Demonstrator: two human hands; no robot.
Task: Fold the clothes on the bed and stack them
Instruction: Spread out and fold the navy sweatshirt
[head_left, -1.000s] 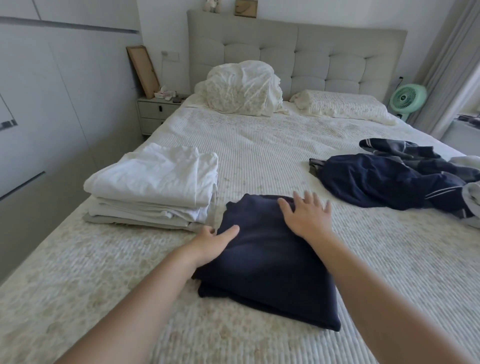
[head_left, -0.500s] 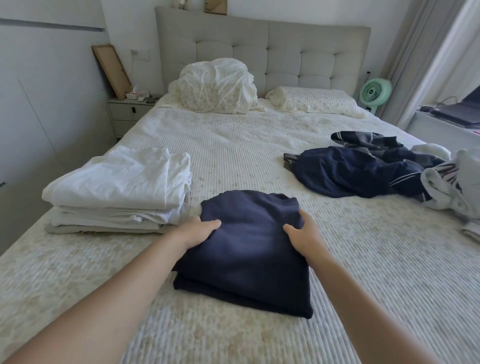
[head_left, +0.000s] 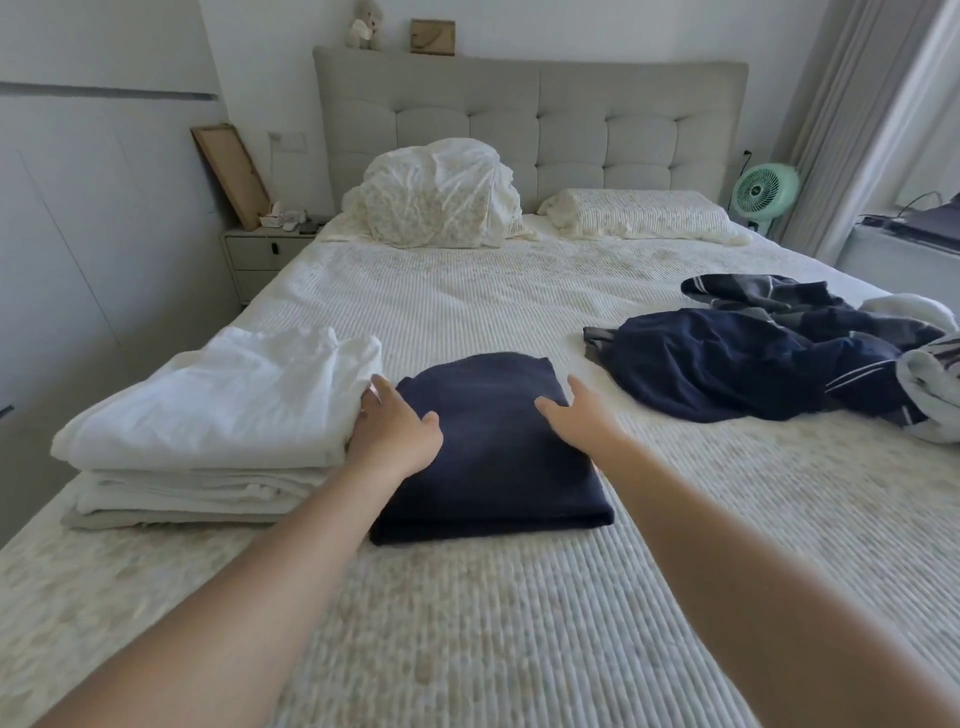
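On the bed (head_left: 519, 322), mid-front, navy fold (head_left: 493, 447) is lying flat, just beside the white stack (head_left: 208, 415) on its left. Left hand (head_left: 395, 436) is resting on its left edge, fingers straight and slightly spread, tips touching the stack. Right hand (head_left: 576, 421) is sitting at the right edge, fingers straight and apart, pinching nothing. Fold's long axis is running from the near edge toward the headboard (head_left: 530, 114), thick folded edge nearest the person. Looks soft, light, limp and likely to sag or unfold if taken by one corner. Best bet: slide both palms under the left and right sides and carry it flat onto the stack. Unfolded pile (head_left: 753, 364) is waiting at right.
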